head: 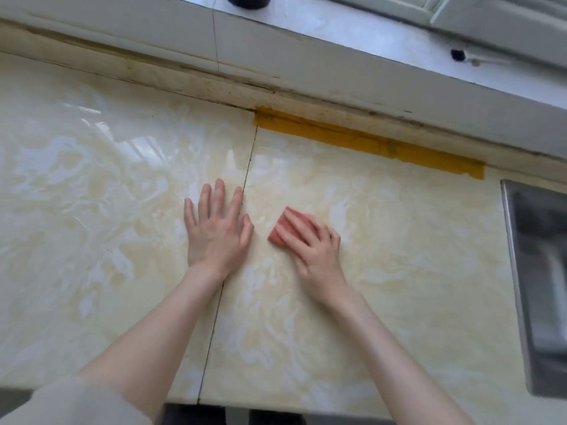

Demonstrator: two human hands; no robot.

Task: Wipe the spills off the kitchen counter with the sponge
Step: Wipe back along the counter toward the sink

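The right hand [316, 250] presses a pink sponge [283, 228] onto the marbled worktop [399, 271]; the left hand [216, 231] lies flat, fingers spread, beside a seam [233, 256], with a steel sink [540, 286] at right.

Two hands — left [216, 233], right [316, 251] — one sponge [283, 225], one counter [399, 271].

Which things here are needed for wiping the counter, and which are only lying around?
Needed: pink sponge under the right hand; left hand flat on the marble-pattern counter.
Only around: yellow tape strip, steel sink, dark container on the windowsill.
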